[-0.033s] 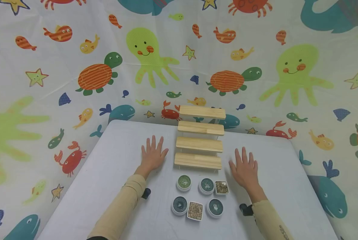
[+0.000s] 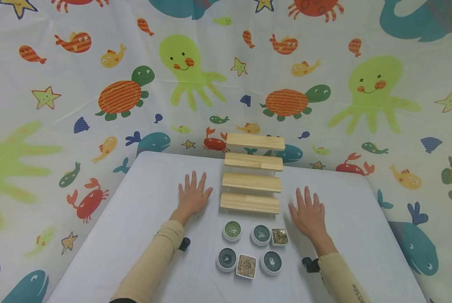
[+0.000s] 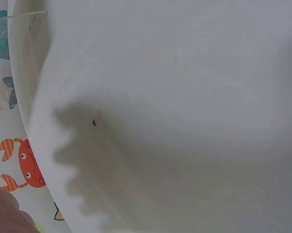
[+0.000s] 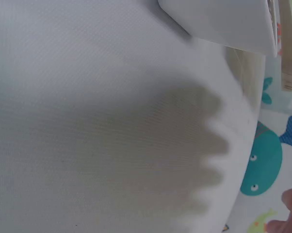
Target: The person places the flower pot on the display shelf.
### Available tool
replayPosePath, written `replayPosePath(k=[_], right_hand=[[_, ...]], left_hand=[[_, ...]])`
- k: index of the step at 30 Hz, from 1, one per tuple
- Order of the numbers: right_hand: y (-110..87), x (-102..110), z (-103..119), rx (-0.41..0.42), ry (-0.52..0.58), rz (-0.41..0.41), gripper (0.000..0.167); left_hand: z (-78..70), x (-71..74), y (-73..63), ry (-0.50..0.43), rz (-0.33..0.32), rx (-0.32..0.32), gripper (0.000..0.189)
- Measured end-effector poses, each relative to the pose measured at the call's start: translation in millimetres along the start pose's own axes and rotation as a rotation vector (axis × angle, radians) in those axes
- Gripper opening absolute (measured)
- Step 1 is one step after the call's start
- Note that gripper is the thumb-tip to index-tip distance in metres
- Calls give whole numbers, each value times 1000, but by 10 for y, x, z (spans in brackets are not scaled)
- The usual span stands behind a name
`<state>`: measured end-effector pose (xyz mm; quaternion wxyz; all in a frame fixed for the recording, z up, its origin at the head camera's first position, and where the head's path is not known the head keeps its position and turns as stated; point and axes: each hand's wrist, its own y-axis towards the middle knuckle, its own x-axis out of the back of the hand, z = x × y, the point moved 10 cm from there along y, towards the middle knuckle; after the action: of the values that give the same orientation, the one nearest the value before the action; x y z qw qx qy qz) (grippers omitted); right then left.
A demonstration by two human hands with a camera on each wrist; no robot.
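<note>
My left hand (image 2: 193,198) is held with fingers spread, left of a stepped rack (image 2: 250,203) of several pale wooden shelves. To the rack's right, my right hand (image 2: 310,216) also has its fingers spread and holds nothing. Both hands cast shadows on the white table below, and parts of their fingers show at the edges of the wrist views. In front of the rack stand several round white tubs with green or dark contents, among them a green one (image 2: 232,230) and a dark one (image 2: 272,261). Two square white dishes (image 2: 246,267) (image 2: 280,237) hold gravel-like bits.
A white cloth covers the table (image 2: 135,193). Behind it and at its sides hangs a curtain (image 2: 218,63) printed with sea animals. The right wrist view shows a white dish's side (image 4: 223,22) close by, with a wooden shelf end (image 4: 287,58) beyond.
</note>
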<state>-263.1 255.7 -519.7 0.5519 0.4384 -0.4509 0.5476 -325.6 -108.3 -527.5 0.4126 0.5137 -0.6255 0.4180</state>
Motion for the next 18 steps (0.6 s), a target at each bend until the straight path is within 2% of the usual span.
replayPosePath(k=[7, 10, 13, 18], right_hand=[[9, -35, 26, -12, 7, -5, 67], [5, -22, 42, -15, 2, -5, 67], [-3, -7, 54, -17, -8, -7, 67], [-17, -29, 65, -25, -12, -5, 66]], left_hand=[[51, -49, 42, 7, 9, -13, 68], [50, -61, 67, -17, 11, -39, 68], [-3, -50, 89, -73, -5, -113, 68], [-116, 3, 82, -281, -54, -264, 63]])
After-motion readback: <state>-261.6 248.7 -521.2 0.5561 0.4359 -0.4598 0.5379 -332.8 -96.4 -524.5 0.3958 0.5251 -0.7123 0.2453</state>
